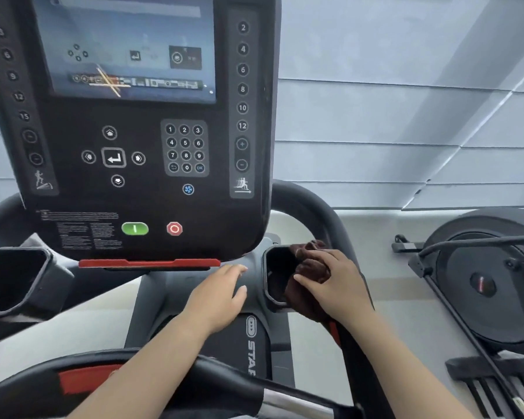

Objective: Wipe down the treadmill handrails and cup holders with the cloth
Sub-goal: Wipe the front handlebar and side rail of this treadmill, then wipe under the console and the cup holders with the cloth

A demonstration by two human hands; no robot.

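1. The right hand (336, 279) presses a dark brown cloth (307, 267) against the right-hand rim of the right cup holder (274, 275), fingers curled together over the bunched fabric and gripping it.
2. The cloth is crumpled; part of it spills over the holder's rim into the dark opening, and part hangs down along the holder's outer side below the palm.
3. The left hand (218, 294) lies flat and empty, fingers loosely apart, on the grey moulded housing just left of the same cup holder, its fingertips near the holder's rim but holding nothing.
4. Behind the cloth, the right handrail (312, 207) curves up and back from the cup holder as a thick black tube.
5. Above both hands stands the console (146, 189), with a lit screen, a number keypad, a green start button (135, 228) and a red stop button (174, 228).
6. The left cup holder (15, 276) sits at the far left, well apart from both hands.
7. A black front grip bar (194, 385) with a red band crosses the bottom of the view beneath the forearms.
8. Another black exercise machine (484, 285) stands on the floor to the right.
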